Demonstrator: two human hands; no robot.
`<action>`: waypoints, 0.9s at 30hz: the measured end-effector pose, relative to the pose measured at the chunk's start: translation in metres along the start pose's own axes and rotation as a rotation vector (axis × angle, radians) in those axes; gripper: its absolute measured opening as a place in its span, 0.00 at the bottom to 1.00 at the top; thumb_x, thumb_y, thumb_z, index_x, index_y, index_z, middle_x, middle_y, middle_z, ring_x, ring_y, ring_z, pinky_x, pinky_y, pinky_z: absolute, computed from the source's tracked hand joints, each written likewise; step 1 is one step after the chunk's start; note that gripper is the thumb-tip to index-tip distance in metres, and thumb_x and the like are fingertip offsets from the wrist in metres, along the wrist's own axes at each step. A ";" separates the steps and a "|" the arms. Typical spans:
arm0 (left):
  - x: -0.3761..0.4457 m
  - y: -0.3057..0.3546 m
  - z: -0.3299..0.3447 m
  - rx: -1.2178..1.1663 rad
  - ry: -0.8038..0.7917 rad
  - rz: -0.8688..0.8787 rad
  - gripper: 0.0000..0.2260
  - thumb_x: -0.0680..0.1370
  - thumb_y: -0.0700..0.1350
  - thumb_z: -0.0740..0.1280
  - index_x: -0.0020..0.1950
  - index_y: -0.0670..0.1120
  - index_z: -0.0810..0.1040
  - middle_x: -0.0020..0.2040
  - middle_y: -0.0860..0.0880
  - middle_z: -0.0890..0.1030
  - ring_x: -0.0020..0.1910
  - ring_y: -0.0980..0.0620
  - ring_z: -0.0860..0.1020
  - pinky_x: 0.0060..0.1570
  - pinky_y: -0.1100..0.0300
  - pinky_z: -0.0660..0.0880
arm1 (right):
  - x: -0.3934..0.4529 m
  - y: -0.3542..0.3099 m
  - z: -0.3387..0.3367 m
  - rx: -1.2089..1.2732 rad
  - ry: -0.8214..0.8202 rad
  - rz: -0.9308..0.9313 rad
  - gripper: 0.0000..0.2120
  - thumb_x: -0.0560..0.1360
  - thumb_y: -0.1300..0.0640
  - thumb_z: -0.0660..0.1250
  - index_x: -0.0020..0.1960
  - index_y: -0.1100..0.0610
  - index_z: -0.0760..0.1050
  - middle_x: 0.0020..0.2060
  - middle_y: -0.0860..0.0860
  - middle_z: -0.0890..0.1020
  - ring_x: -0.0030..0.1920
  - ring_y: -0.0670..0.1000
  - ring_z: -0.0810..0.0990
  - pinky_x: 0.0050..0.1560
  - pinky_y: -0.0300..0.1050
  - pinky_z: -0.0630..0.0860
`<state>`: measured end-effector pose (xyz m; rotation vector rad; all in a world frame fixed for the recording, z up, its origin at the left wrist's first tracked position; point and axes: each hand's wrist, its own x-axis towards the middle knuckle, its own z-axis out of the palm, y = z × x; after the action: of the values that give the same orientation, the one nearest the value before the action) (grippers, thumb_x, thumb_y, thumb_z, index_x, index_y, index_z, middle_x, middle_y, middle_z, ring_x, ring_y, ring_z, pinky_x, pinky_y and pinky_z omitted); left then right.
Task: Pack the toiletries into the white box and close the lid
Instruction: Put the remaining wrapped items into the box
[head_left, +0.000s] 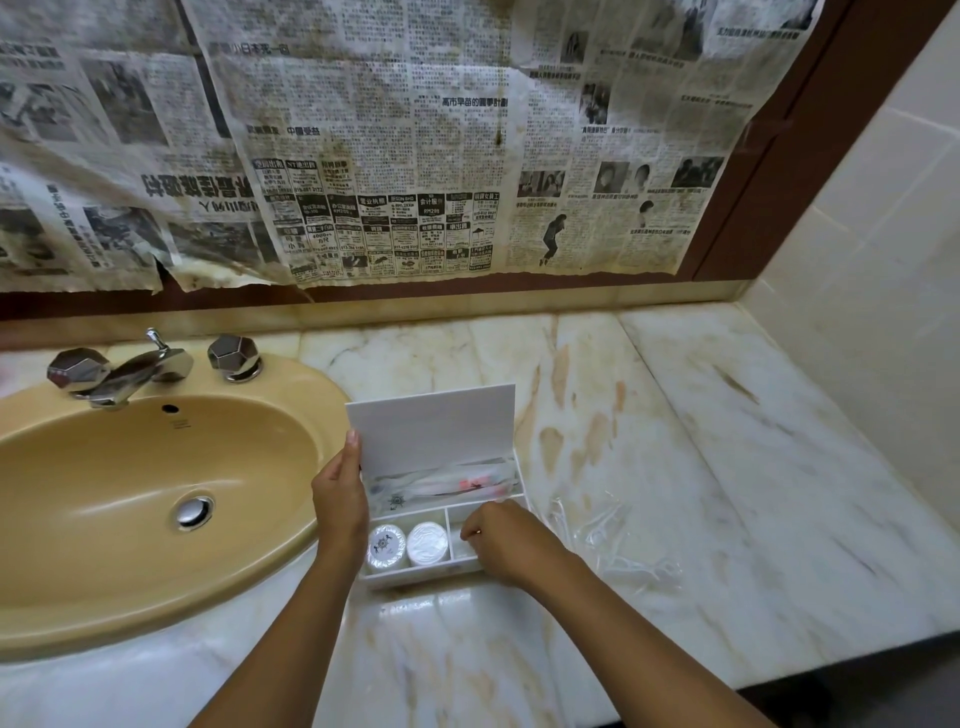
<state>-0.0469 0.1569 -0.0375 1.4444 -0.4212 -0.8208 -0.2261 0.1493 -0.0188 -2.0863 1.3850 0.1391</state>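
A white box (415, 578) stands on the marble counter beside the sink, its lid (431, 426) raised upright. Wrapped toiletries in clear sachets (441, 483) lie in the long back compartment. Two round white packets (408, 544) sit in the front left compartment. My left hand (340, 499) holds the box's left side, thumb up along the lid's edge. My right hand (501, 540) reaches into the front right compartment with fingers curled; whatever it may hold is hidden beneath it.
A tan sink (156, 499) with a chrome tap (130, 376) lies to the left, touching distance from the box. Crumpled clear plastic (613, 540) lies on the counter (727, 441) to the right. Newspaper covers the mirror behind. A tiled wall bounds the right side.
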 end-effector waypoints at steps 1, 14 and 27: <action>0.000 0.000 0.000 -0.002 0.000 0.001 0.15 0.81 0.53 0.63 0.50 0.42 0.81 0.42 0.51 0.81 0.43 0.55 0.76 0.45 0.62 0.72 | -0.002 0.000 -0.001 0.016 0.022 -0.011 0.14 0.77 0.62 0.60 0.59 0.55 0.80 0.58 0.54 0.81 0.56 0.54 0.80 0.54 0.43 0.74; -0.005 0.004 0.002 -0.011 -0.003 0.009 0.15 0.82 0.53 0.62 0.39 0.47 0.78 0.37 0.54 0.78 0.36 0.60 0.74 0.38 0.68 0.71 | -0.029 0.052 -0.038 0.318 0.598 0.246 0.12 0.76 0.62 0.62 0.54 0.56 0.81 0.50 0.52 0.84 0.47 0.51 0.81 0.48 0.40 0.76; -0.006 0.006 0.003 0.005 0.011 0.014 0.16 0.82 0.52 0.62 0.36 0.48 0.76 0.34 0.56 0.78 0.35 0.59 0.73 0.36 0.68 0.70 | -0.018 0.077 -0.005 0.108 0.312 0.490 0.05 0.75 0.59 0.63 0.48 0.57 0.77 0.49 0.54 0.81 0.48 0.56 0.80 0.43 0.42 0.72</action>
<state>-0.0518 0.1582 -0.0301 1.4490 -0.4247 -0.8011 -0.3014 0.1410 -0.0408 -1.6943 2.0284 -0.0652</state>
